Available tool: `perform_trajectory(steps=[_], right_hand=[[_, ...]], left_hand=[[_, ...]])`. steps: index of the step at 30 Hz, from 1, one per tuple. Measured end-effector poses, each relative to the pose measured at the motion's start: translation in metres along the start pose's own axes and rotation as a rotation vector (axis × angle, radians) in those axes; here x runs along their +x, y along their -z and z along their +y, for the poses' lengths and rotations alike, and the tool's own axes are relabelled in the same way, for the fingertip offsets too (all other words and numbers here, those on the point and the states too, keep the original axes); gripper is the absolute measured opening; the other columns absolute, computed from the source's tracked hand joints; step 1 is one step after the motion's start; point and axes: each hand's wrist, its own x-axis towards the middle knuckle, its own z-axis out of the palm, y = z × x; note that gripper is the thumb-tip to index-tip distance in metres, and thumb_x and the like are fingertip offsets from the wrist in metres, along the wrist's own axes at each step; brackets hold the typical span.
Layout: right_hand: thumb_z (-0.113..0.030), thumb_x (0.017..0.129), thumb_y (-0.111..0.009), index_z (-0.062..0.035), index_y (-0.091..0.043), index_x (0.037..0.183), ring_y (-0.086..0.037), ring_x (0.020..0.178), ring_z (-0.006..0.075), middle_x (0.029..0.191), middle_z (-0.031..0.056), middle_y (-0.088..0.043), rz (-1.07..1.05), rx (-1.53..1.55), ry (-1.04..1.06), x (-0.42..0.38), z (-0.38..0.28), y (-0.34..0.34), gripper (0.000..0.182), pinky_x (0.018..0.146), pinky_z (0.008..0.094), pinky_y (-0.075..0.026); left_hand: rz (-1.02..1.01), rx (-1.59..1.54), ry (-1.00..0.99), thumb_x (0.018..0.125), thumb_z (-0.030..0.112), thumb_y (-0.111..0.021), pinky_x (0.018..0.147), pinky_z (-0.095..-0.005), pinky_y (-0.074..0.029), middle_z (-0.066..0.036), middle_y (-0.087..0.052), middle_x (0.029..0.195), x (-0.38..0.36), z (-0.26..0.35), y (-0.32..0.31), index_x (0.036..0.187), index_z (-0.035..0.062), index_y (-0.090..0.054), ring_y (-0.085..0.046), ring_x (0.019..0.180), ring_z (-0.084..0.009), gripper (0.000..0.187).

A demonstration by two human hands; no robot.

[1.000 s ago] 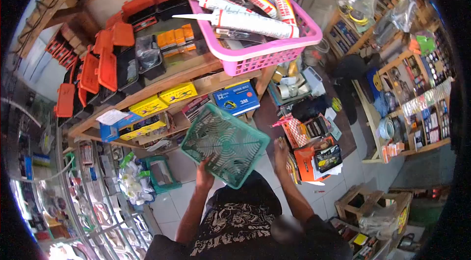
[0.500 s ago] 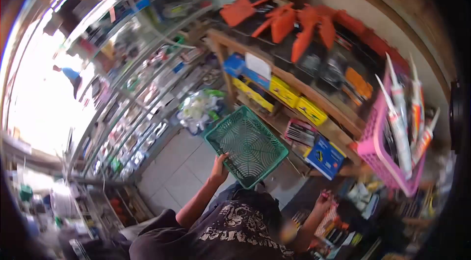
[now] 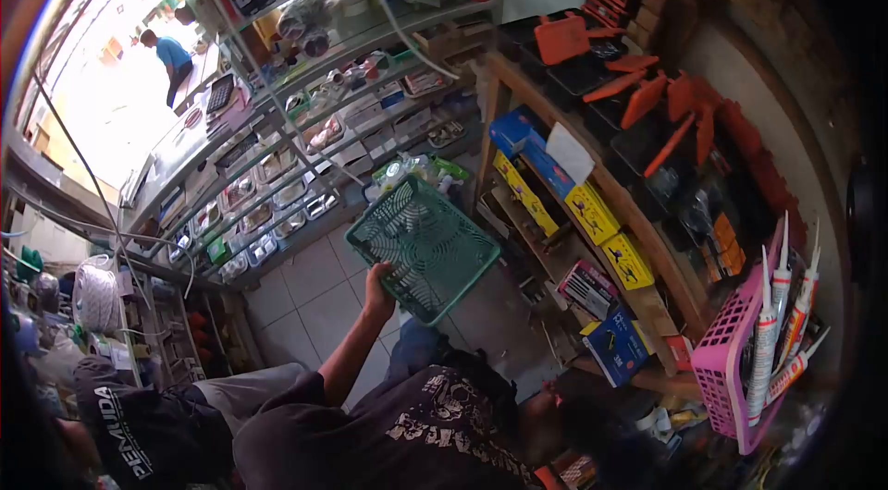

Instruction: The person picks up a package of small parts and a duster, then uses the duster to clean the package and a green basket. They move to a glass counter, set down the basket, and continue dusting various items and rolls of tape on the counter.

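My left hand [image 3: 377,291] is closed on the near-left rim of a green plastic basket [image 3: 425,254]. The basket is tilted in front of me, its openwork floor showing and nothing visible inside it. At my right side, low by the shelf, my right hand [image 3: 544,409] is in shadow and blurred. Its fingers do not show clearly, and neither does anything they may hold.
Right, a wooden shelf [image 3: 601,180] carries orange tools, yellow boxes [image 3: 592,217] and a blue box [image 3: 615,347]. A pink basket [image 3: 726,374] holds sealant tubes. Goods-filled racks [image 3: 268,185] stand left. Another person's lettered dark shirt [image 3: 129,416] shows lower left; someone in blue stands outside.
The view has turned, so the shelf sits further right and lower. The green basket remains in my left hand, a little further left. My right hand has moved inward and into shadow.
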Motion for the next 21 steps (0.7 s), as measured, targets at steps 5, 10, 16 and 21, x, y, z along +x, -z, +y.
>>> perform_trajectory(steps=[5,10,16,21], right_hand=[[-0.012,0.091,-0.056,0.0000,-0.059,0.088,-0.060,0.077,0.0279,0.075,0.0105,-0.057,-0.171,-0.024,0.253,-0.070,-0.063,-0.074,0.013,0.087,0.0381,-0.044],[-0.014,0.092,-0.055,-0.0001,-0.058,0.083,-0.059,0.076,0.0274,0.073,0.0104,-0.056,-0.376,-0.021,0.508,-0.215,-0.197,-0.188,0.016,0.087,0.0385,-0.044],[-0.016,0.093,-0.054,-0.0002,-0.057,0.078,-0.059,0.073,0.0268,0.070,0.0103,-0.055,-0.646,-0.014,0.791,-0.069,-0.245,-0.288,0.022,0.088,0.0389,-0.044],[-0.024,0.094,-0.057,-0.0050,-0.056,0.097,-0.055,0.068,0.0075,0.076,-0.0009,-0.056,-1.356,0.411,0.145,-0.105,-0.221,-0.377,0.019,0.064,0.0266,-0.050]], left_hand=[[0.151,-0.050,0.057,0.078,0.031,-0.057,0.082,-0.0550,-0.046,-0.010,-0.054,0.108,0.017,0.037,0.025,0.104,0.0098,-0.049,-0.055,0.098,-0.0293,0.035],[0.351,-0.016,0.051,0.079,0.037,-0.054,0.077,-0.0559,-0.048,-0.010,-0.055,0.106,0.050,0.074,0.127,0.109,0.0074,-0.048,-0.056,0.094,-0.0293,0.043],[0.653,-0.099,-0.158,0.081,0.030,-0.057,0.069,-0.0564,-0.052,-0.012,-0.049,0.111,0.055,0.144,0.234,0.115,0.0114,-0.040,-0.055,0.097,-0.0299,0.043],[0.666,-0.066,-0.383,0.082,0.026,-0.057,0.065,-0.0539,-0.052,-0.012,-0.049,0.110,0.039,0.203,0.243,0.117,0.0120,-0.035,-0.057,0.092,-0.0305,0.044]])
